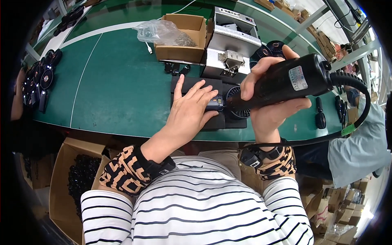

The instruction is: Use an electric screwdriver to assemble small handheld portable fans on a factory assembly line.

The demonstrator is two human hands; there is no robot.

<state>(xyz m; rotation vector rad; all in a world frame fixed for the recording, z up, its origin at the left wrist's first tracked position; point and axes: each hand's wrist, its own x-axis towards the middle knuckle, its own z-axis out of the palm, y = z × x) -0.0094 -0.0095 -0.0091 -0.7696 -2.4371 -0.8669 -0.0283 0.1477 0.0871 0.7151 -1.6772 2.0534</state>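
Note:
My right hand (270, 116) is closed around a thick black electric screwdriver (271, 87), which lies nearly level with its cable running off to the right. The screwdriver's front end is over the round grille of a small black handheld fan (240, 114); its tip is hidden. My left hand (188, 107) lies with fingers spread over the fan's handle, which shows a small lit display by the fingertips. Under the fan is a black block-shaped holder (213, 122) at the table's front edge. Small black parts (176, 68) lie just beyond my left fingers.
Behind the holder stand a cardboard box (179, 53) with small metal pieces and a clear bag, and a silver metal device (228, 41). More fans (45, 77) are piled at the left; another fan (320, 116) lies right. A co-worker's grey sleeve (359, 151) is at the right.

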